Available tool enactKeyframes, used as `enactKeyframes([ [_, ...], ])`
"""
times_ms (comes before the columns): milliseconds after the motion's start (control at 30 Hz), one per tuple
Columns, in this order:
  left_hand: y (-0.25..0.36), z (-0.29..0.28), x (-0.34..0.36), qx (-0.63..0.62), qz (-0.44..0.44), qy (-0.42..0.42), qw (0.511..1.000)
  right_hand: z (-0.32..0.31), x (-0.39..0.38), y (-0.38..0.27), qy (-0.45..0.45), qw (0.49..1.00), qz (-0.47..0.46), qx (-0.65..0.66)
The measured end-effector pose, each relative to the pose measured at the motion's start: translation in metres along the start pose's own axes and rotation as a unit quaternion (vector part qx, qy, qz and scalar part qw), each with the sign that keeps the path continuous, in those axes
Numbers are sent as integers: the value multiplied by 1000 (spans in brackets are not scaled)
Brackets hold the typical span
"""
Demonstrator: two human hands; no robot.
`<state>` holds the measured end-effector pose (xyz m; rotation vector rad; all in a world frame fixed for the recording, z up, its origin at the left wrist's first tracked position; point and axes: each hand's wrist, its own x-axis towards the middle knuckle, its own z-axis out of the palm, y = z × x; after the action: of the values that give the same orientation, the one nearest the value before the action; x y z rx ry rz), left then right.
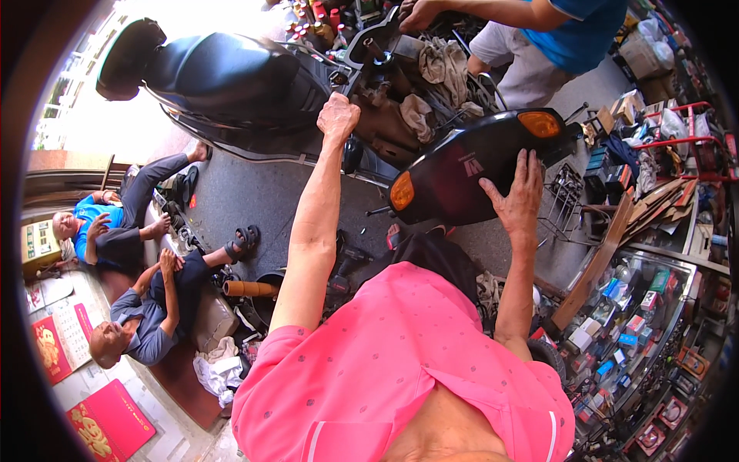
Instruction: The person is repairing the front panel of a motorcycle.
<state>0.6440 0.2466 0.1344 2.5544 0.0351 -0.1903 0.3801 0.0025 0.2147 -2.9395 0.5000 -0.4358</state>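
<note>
A black scooter with parts of its bodywork off stands across the top of the head view; its seat (231, 73) is at the left. My left hand (339, 117) is closed in a fist at the scooter's side, by the front of the seat; what its fingers hold, if anything, is hidden. My right hand (519, 192) lies with fingers spread against a glossy dark body panel (469, 173). That panel carries an orange indicator lamp (401, 190) at its left end and another orange lamp (539, 123) at its upper right. Cloths (444, 65) lie over the exposed middle of the scooter.
Across the scooter stands a person in a blue shirt (573, 35), one hand (419, 14) near its frame. Two people sit at the left on a bench. At the right are a glass display case (654, 308) of small boxes and a wooden plank (596, 262). A power drill (350, 262) lies below.
</note>
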Motion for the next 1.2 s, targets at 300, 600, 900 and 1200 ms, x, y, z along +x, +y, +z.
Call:
enactKeyframes([
  [300,-2,1,2,-4,-4,-10,1000,1,1,0,1,1000,1,-1],
  [600,0,0,1,-4,-4,-7,1000,1,0,1,3,1000,-2,-3],
  [900,-1,1,3,2,-4,-13,1000,1,1,0,-1,1000,3,0],
  [1200,-1,1,5,6,-1,-20,1000,4,2,2,-3,1000,2,-8],
])
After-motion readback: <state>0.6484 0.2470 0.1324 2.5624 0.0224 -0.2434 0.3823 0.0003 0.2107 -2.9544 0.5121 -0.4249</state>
